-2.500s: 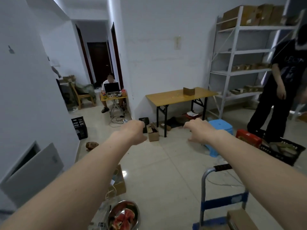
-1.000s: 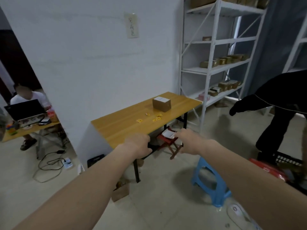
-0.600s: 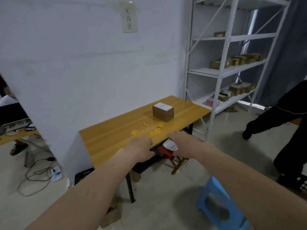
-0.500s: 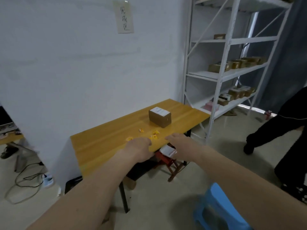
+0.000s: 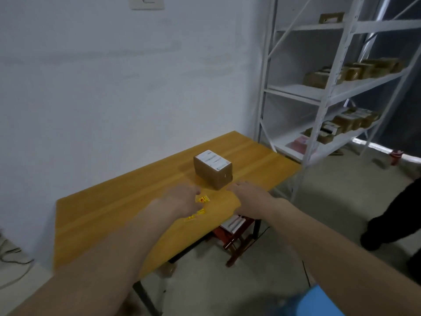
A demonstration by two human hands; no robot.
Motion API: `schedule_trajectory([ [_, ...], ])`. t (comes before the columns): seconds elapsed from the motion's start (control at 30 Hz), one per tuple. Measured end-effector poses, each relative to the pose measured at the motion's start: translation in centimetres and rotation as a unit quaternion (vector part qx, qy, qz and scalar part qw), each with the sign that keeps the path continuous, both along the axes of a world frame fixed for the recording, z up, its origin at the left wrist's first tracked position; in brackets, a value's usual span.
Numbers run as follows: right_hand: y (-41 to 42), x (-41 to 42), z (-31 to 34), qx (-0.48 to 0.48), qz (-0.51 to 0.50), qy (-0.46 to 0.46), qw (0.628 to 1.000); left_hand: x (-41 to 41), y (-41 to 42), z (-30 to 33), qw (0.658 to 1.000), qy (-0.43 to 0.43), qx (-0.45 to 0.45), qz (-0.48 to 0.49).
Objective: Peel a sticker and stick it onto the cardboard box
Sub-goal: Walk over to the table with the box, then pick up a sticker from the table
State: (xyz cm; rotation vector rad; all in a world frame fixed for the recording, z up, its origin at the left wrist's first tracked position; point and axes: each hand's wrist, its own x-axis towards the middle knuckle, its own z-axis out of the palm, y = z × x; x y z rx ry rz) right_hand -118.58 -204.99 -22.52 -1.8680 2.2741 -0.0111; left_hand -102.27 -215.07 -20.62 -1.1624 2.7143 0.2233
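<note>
Reaching both arms out over the desk (image 5: pixel 95 215), I'm holding my left hand (image 5: pixel 182 198) knuckles-up with the fingers curled loosely under, gripping nothing that I can see. My right hand (image 5: pixel 247 197) is lying flat and released, palm down, fingers stretched toward the cardboard box (image 5: pixel 213 169), fingertips just beside its near bottom edge; touching or not, I cannot tell.

Yellow stickers (image 5: pixel 203 199) are lying on the desk between my hands, one with a red mark just beside my left fingers, more near my left wrist. The box is sitting upright mid-desk, white label on top.

Compared with half a second ago, I'm standing closer: the desk and box are filling more of the view, and my hands are now over the desk top instead of at its front edge. The dark-clothed person (image 5: pixel 396 215) is showing only at the right border now.

Label print is too blurred to read. The wall sign (image 5: pixel 147 2) is cut off by the frame.
</note>
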Motion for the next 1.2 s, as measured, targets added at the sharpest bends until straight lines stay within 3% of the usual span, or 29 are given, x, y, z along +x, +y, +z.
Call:
schedule_trajectory([
  [0.33,-13.7,-12.5,0.1,0.006,0.019,0.011,1.000,-13.3,-13.5,-1.3,0.998,0.058,0.017,0.030],
  [0.53,-19.7,-17.1,-1.5,0.023,0.031,-0.023,0.999,-16.7,-18.0,-3.4,0.994,0.061,0.060,0.073],
  [0.87,-30.8,-24.0,-5.5,0.059,0.178,-0.068,0.980,-23.0,-24.9,-6.6,0.968,0.087,0.084,0.220],
  [1.2,-37.9,-26.1,-11.3,0.071,0.307,-0.070,0.946,-25.5,-28.8,-15.1,0.929,0.127,0.078,0.339],
])
